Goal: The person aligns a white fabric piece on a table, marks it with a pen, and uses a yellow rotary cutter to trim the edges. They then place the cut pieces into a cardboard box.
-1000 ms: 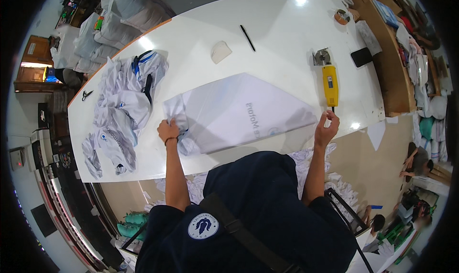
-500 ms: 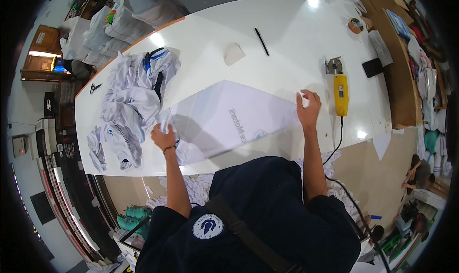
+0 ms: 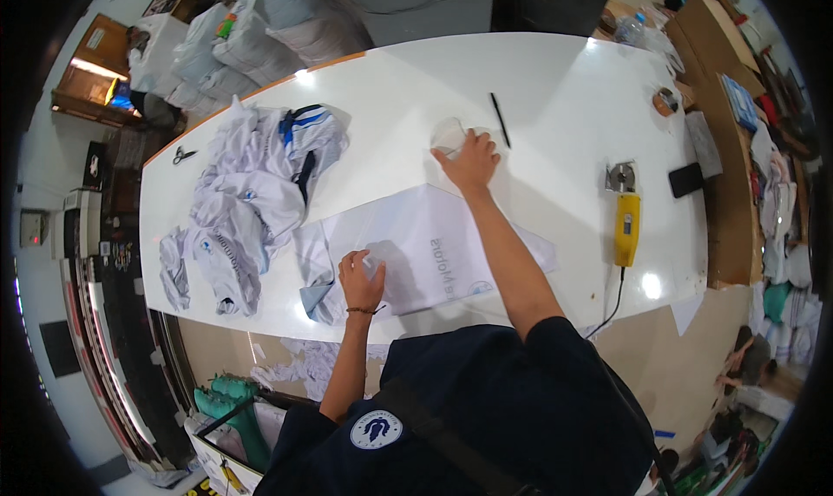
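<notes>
A folded white cloth panel (image 3: 408, 236) with printed lettering lies flat on the white table in front of me. My left hand (image 3: 362, 279) is over the panel's left part, fingers apart and curved. Beyond the panel's far edge, my right hand (image 3: 471, 160) reaches onto a small off-white flat piece (image 3: 447, 134), its fingers spread over the near right side. Whether the fingertips grip that piece cannot be made out. A black pen (image 3: 501, 121) lies just right of this hand.
Crumpled white printed garments (image 3: 239, 210) heap up on the left, with small scissors (image 3: 183, 155) beyond. To the right are a yellow corded rotary cutter (image 3: 626, 227), a black phone (image 3: 685, 179) and a roll of tape (image 3: 665, 102). Stuffed sacks (image 3: 204, 49) stand past the far left edge.
My right hand has left the panel's right corner and moved left and away from me to the off-white piece. My left hand has shifted right over the panel. The view has tilted.
</notes>
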`<state>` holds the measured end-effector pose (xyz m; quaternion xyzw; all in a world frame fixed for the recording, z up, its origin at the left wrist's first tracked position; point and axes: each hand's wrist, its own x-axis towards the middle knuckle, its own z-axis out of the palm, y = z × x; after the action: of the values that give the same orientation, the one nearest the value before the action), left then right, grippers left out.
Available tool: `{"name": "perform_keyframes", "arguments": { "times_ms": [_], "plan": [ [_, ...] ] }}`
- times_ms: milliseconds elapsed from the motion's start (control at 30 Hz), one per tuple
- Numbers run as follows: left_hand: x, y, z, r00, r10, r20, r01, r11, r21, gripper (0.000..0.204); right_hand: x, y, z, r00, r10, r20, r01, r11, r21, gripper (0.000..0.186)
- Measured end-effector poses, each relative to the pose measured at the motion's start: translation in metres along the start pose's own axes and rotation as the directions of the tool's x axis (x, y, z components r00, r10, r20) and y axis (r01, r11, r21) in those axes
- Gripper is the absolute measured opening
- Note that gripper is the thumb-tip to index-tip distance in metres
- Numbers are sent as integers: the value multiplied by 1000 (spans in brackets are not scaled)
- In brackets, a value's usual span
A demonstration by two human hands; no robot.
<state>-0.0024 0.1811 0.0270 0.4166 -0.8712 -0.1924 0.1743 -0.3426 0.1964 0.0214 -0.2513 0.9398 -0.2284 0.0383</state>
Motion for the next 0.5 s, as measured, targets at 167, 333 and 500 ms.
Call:
{"name": "perform_keyframes", "arguments": {
  "times_ms": [167,333,500],
  "plan": [
    [-5,9,7,996,78,36,-78,997,-17,47,3,-9,6,994,87,69,-95,988,121,68],
    [9,38,21,961,253,109,-245,966,-76,44,-1,30,6,991,132,-9,-69,574,816,30],
    [20,98,41,935,325,143,-259,899,-354,35,-75,87,-75,980,187,71,-118,258,959,16]
  ]
}}
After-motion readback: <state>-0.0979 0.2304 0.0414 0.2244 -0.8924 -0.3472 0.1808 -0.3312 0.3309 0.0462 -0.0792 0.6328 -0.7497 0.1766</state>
